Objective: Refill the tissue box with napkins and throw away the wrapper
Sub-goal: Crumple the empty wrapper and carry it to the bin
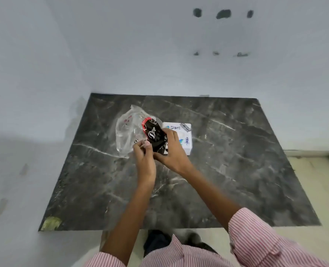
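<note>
Gripped by 2 hands: crumpled plastic wrapper [138, 132], part clear, part black with red edge and white lettering. Right hand [172, 149] clenched around black portion from the right side; left hand [144, 157] pinching lower edge between fingertips [146, 144]. Clear portion trailing left and up, lying on dark marble slab [237, 160]. White tissue box [183, 132] flat on slab just right of wrapper, partly hidden behind right hand, blue print on top. Pink-and-white striped sleeves [266, 237] pushed back on both forearms. Pale wall behind slab.
</note>
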